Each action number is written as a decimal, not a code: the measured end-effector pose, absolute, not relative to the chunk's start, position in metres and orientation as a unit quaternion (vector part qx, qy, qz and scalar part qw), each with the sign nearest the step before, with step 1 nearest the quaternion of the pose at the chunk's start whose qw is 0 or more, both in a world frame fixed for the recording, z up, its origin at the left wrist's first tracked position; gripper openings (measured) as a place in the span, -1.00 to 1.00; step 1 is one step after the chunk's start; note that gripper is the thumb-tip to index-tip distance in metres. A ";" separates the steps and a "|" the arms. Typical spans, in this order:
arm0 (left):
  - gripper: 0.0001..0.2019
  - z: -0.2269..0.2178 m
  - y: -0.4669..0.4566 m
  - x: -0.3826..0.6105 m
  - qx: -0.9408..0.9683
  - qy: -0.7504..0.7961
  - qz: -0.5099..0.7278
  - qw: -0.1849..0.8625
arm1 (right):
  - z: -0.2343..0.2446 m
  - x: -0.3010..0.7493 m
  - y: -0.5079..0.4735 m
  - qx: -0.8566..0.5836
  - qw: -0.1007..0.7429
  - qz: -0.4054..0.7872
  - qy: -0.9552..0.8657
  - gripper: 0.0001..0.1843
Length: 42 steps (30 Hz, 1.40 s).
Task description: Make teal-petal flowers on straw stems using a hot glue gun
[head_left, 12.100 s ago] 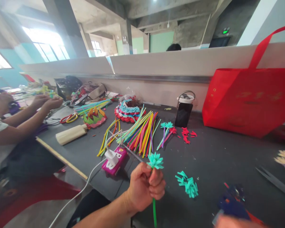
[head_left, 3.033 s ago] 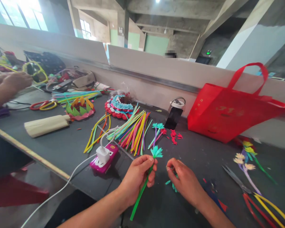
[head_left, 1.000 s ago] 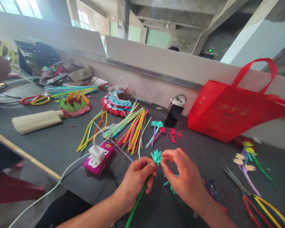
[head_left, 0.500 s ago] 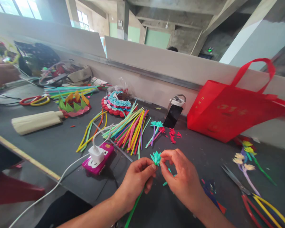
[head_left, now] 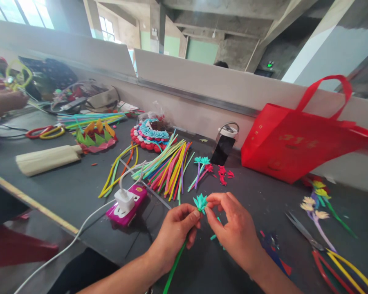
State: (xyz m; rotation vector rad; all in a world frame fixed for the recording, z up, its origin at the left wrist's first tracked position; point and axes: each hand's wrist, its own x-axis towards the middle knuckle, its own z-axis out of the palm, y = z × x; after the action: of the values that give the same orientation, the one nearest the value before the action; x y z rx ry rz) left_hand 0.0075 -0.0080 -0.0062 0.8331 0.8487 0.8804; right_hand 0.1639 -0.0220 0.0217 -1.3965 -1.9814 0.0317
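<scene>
My left hand point(head_left: 178, 232) is closed, pinching the base of a small teal pipe-cleaner flower point(head_left: 200, 201) between thumb and forefinger. A green stem point(head_left: 175, 265) runs down below that hand toward the near edge. At the flower's right side, the thumb and forefinger of my right hand point(head_left: 234, 230) come together on its petals. Loose teal pieces point(head_left: 214, 237) lie beside my right hand, partly hidden by it. Beyond the hands lie finished teal flowers point(head_left: 201, 160) on purple stems and several red petal pieces point(head_left: 222, 173).
Coloured pipe cleaners point(head_left: 168, 167) lie behind a purple power strip point(head_left: 127, 205) with a white plug and cable. Scissors point(head_left: 313, 241) are at right, near more flowers point(head_left: 314, 208). A red bag point(head_left: 282, 143) and a phone point(head_left: 223, 150) stand behind. A co-worker's hand point(head_left: 6, 102) is far left.
My hands and the teal flower have hardly moved; the flower leans slightly further left. At the far left, the co-worker's hand has shifted, with a yellow looped piece by it.
</scene>
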 end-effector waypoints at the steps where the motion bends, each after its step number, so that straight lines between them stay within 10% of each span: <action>1: -0.64 -0.006 -0.008 0.007 0.381 0.387 0.400 0.738 | 0.021 0.164 -0.022 -0.541 0.352 0.015 -0.764 -0.80; 17: -0.66 -0.007 -0.006 0.006 0.350 0.383 0.404 0.754 | 0.039 0.176 -0.020 -0.558 0.388 -0.026 -0.733 -0.95; 29: -0.80 0.006 -0.004 0.000 0.294 0.325 0.401 0.805 | -0.015 0.175 0.000 -0.630 0.155 0.032 -0.760 -0.97; 42: -0.83 0.006 -0.002 -0.005 0.246 0.296 0.389 0.837 | -0.007 0.183 0.007 -0.656 0.180 0.054 -0.731 -0.86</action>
State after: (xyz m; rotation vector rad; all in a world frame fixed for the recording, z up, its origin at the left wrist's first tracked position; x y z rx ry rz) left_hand -0.0048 -0.0017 0.0064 0.5212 0.6268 0.8238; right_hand 0.1825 0.0073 -0.0073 -1.8526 -2.0652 0.1530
